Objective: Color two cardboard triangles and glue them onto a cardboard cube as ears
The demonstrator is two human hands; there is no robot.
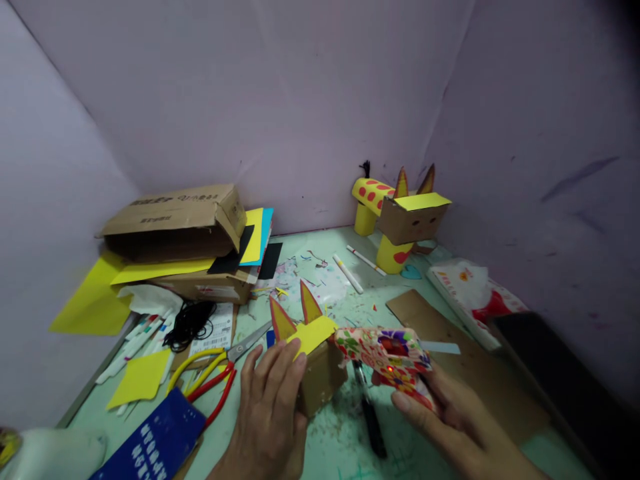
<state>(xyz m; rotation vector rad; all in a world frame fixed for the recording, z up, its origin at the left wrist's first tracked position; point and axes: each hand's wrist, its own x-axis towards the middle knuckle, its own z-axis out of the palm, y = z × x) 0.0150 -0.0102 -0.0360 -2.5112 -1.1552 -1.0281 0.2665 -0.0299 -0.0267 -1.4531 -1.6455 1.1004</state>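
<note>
My left hand (273, 400) rests against a small cardboard box (323, 380), gripping it with fingers over its top and side. Yellow paper (317, 335) covers part of the box's top, and two pointed yellow ears with red edges (311, 305) stand up from it. In my right hand (450, 417) is a hot glue gun (383, 350) with a flower pattern and a small red light. Its nozzle end is by the box's upper right edge; whether it touches is unclear. From its back sticks a pale glue stick (443, 347).
A finished-looking cardboard animal (415, 220) stands at the back right. Around me lie scissors (245, 343), black cord (193, 325), a black pen (371, 420), markers (349, 275), a cardboard sheet (465, 360) and a large open carton (175, 217). A dark object (565, 387) is at right.
</note>
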